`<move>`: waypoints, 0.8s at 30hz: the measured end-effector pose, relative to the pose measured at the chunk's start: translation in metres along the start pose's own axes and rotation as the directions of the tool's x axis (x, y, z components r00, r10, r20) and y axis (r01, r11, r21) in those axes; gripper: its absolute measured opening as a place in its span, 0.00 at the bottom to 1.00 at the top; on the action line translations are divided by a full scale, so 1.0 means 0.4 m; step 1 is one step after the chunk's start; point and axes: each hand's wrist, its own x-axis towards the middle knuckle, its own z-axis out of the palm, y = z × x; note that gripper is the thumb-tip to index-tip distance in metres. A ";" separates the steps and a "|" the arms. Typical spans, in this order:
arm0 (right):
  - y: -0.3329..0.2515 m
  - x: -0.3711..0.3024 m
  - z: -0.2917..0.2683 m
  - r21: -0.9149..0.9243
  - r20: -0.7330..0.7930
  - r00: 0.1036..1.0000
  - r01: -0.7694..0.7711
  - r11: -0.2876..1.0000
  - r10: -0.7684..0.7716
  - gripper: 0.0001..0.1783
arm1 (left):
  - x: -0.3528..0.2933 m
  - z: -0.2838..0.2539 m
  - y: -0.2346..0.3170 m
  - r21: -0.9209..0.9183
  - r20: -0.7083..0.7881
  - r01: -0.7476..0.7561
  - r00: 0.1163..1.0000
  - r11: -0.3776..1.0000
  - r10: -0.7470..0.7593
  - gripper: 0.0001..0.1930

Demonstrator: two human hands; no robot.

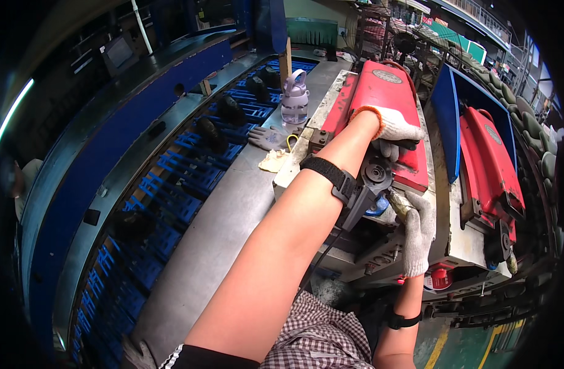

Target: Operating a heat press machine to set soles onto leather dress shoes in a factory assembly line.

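Note:
My left hand (397,126), in a white knit glove with an orange cuff, reaches over the front of a red-covered machine (380,86). Its fingers curl round a black handle (409,145) on the cover. Lower down, my right hand (419,227), gloved in white, closes on a worn, yellowish-grey handle-like piece (399,204) at the machine's front. A round dark metal hub (377,173) sits between the hands, with a blue part (377,207) below it. My left forearm and its black strap (329,175) hide some of the machine's near side.
On the left runs a metal ledge (202,227) beside a conveyor with blue slats (153,190). The ledge carries a clear bottle (295,104), a grey glove (266,138) and a pale cloth (273,160). A second red machine (488,160) with a blue guard (447,123) stands right.

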 end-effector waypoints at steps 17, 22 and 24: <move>0.018 -0.003 0.002 0.004 -0.002 0.999 0.032 0.999 -0.032 0.20 | 0.009 0.003 -0.007 0.026 -0.014 0.003 1.000 1.000 -0.003 0.23; 0.024 -0.003 0.001 0.005 -0.003 1.000 0.020 1.000 -0.020 0.19 | 0.012 0.002 -0.008 0.027 -0.018 0.004 1.000 1.000 -0.003 0.23; 0.013 -0.003 0.003 -0.020 0.002 1.000 0.031 0.999 -0.031 0.19 | 0.015 -0.001 -0.014 0.025 -0.018 0.002 1.000 1.000 -0.002 0.23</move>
